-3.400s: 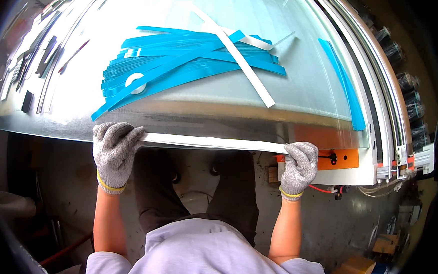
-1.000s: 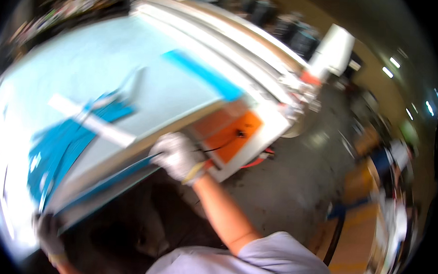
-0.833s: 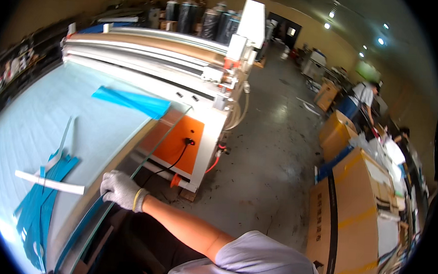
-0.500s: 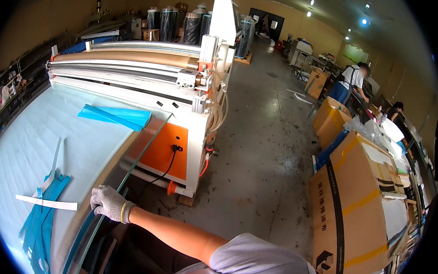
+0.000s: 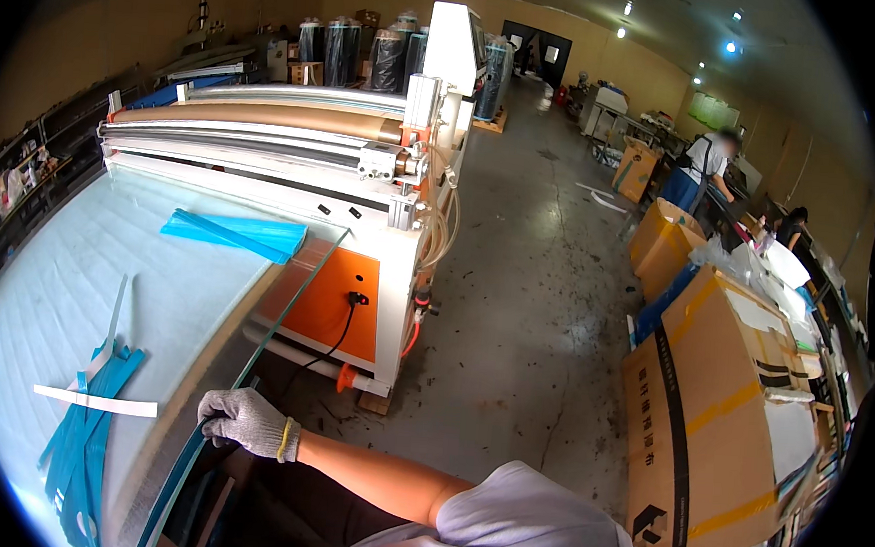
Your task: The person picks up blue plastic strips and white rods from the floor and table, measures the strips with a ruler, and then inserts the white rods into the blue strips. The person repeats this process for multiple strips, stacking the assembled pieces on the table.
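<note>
My right hand (image 5: 251, 424), in a grey knit glove with a yellow cuff, is closed at the near right edge of the glass-topped table (image 5: 205, 304). Its fingers wrap the upper end of a dark blue strip (image 5: 181, 466), which runs down along the glass edge. The strip's lower end leaves the picture. My left hand is out of view; only a bit of skin shows at the bottom edge. Left of the right hand lies a pile of bright blue strips (image 5: 86, 458) with a white strip (image 5: 99, 401) across it. Farther off rests a flat blue bundle (image 5: 235, 233).
A white and orange roller machine (image 5: 346, 298) with a brown roll adjoins the table's far end. Hoses and a black cable hang at its side. On the right stand a large cardboard box (image 5: 715, 411) and smaller cartons (image 5: 663, 232). Two people work at the bench beyond.
My right hand has shifted slightly to the right and down, and the dark strip's upper end has come with it. The whole view has also shifted a little.
</note>
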`<state>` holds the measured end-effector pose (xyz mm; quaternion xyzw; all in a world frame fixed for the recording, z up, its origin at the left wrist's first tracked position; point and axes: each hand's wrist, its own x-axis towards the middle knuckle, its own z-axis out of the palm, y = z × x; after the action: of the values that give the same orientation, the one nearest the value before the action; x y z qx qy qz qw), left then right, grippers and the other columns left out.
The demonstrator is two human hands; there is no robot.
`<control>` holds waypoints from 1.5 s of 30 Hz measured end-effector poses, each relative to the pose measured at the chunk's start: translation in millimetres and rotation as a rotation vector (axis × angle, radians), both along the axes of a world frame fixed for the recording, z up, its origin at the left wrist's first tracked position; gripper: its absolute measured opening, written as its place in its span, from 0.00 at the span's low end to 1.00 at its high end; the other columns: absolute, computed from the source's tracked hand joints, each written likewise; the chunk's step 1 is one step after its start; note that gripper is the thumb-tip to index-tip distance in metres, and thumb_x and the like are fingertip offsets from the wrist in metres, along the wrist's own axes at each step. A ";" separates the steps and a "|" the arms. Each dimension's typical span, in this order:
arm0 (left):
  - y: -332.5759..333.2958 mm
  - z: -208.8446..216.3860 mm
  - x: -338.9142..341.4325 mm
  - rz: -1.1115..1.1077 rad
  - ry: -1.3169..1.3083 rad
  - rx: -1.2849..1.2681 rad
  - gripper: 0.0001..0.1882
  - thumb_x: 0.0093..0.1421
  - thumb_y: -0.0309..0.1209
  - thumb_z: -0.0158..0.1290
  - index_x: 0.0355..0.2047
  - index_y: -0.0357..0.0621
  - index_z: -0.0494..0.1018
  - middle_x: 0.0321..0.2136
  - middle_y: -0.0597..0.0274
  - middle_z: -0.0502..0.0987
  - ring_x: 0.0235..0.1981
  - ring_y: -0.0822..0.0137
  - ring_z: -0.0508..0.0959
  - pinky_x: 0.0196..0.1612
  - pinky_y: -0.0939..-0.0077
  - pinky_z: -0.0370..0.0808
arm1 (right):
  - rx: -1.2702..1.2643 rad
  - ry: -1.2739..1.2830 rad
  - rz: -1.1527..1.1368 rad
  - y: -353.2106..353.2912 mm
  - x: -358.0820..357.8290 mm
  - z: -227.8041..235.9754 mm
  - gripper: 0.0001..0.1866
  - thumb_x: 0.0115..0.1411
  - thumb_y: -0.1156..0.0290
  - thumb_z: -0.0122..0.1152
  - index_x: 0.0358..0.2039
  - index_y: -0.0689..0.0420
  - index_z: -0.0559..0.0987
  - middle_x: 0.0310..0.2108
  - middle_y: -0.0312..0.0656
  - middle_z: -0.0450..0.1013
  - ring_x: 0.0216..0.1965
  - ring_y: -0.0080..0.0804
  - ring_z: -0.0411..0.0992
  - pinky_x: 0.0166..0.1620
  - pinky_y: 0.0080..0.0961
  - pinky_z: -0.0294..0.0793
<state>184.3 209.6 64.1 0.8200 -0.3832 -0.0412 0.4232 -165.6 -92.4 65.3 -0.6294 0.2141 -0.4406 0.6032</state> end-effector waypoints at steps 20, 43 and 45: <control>0.1 -17.4 -2.6 -0.302 -0.442 -0.030 0.17 0.69 0.40 0.54 0.45 0.36 0.80 0.43 0.43 0.82 0.40 0.48 0.82 0.45 0.57 0.80 | 0.139 -0.070 -0.131 -5.7 -27.3 -4.3 0.01 0.66 0.78 0.63 0.37 0.60 0.79 0.26 0.39 0.79 0.23 0.19 0.77 0.27 0.18 0.76; -12.0 -26.4 -37.6 0.142 0.480 -0.200 0.08 0.65 0.28 0.59 0.41 0.36 0.80 0.25 0.67 0.72 0.21 0.76 0.69 0.25 0.83 0.63 | 0.274 0.012 -0.179 -20.6 -55.7 20.6 0.06 0.60 0.80 0.66 0.38 0.65 0.80 0.31 0.47 0.80 0.26 0.34 0.81 0.28 0.27 0.83; -33.1 -11.5 -70.4 0.025 0.653 -0.232 0.09 0.65 0.31 0.60 0.40 0.36 0.80 0.21 0.74 0.70 0.20 0.82 0.64 0.24 0.85 0.58 | 0.269 0.036 -0.278 -25.9 -73.3 19.7 0.07 0.60 0.79 0.65 0.39 0.66 0.80 0.31 0.46 0.81 0.28 0.32 0.82 0.30 0.26 0.84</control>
<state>113.8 176.5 52.6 0.7146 -0.2195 -0.2525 0.6144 -238.9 -118.2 85.1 -0.5153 0.3668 -0.4756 0.6113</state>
